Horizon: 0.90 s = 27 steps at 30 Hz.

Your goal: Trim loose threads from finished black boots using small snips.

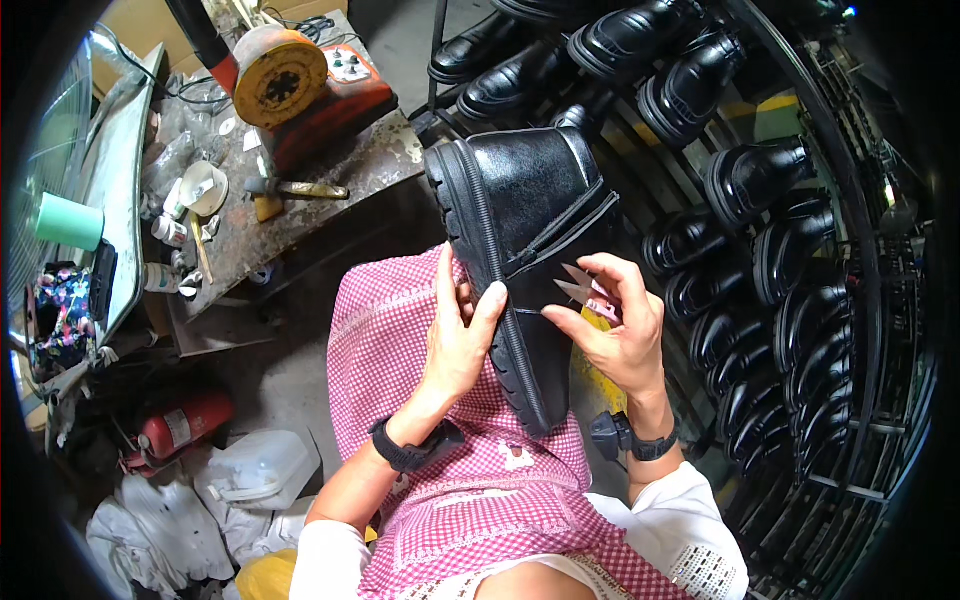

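Observation:
A black leather boot (540, 195) lies tilted on its side above my lap, its ridged sole edge turned to the left. My left hand (457, 345) is closed on that sole edge, with the thumb pressed over the welt. In my right hand (632, 335) is a small pair of thread snips (602, 303) with pink handles. Its pointed blades are parted and lie close to the boot's upper. A thin pale line, perhaps a thread, runs from the upper toward my right thumb. The boot's far side is hidden.
Racks on the right hold several black boots (755, 180). On the worktable (370, 150) at the upper left are a red machine with a yellow wheel (280, 77), a hammer (312, 190) and a white bowl (204, 189). A red fire extinguisher (185, 430) lies lower left, beside a plastic jug (260, 470).

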Available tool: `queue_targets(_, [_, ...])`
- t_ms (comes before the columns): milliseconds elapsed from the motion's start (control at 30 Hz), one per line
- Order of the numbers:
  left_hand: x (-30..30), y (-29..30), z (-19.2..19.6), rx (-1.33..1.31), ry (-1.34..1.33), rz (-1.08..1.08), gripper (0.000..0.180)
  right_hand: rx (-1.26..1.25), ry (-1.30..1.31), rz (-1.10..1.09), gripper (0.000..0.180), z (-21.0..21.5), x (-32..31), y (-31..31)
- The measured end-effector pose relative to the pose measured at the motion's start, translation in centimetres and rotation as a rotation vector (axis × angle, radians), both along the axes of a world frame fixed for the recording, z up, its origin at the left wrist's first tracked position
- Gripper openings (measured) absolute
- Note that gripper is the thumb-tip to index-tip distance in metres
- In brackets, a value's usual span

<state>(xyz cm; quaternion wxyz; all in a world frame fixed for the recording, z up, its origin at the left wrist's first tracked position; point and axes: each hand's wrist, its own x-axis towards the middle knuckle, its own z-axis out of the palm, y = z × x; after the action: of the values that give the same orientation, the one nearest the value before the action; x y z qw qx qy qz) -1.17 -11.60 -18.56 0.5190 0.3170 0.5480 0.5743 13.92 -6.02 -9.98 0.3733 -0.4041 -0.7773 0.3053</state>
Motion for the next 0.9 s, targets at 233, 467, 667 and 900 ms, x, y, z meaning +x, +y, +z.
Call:
queue_targets(233, [0.6, -0.7, 1.2, 0.000, 0.232, -0.040, 0.081, 0.088, -0.202, 0.177, 0.031, 0.1, -0.9, 1.7])
queue_targets(467, [0.4, -0.8, 1.8, -0.016, 0.152, -0.056, 0.083, 0.450, -0.276, 0.101, 0.025, -0.3, -1.3, 1.8])
queue_targets(667, [0.5, -0.2, 1.6, 0.065, -0.065, -0.042, 0.078, 0.420, -0.139, -0.243, 0.025, -1.0, -0.7, 2.4])
queue_targets(900, [-1.0, -0.8, 0.0, 0.092, -0.331, -0.096, 0.065, 0.060, 0.399, -0.435, 0.029, 0.5, 1.6, 3.7])
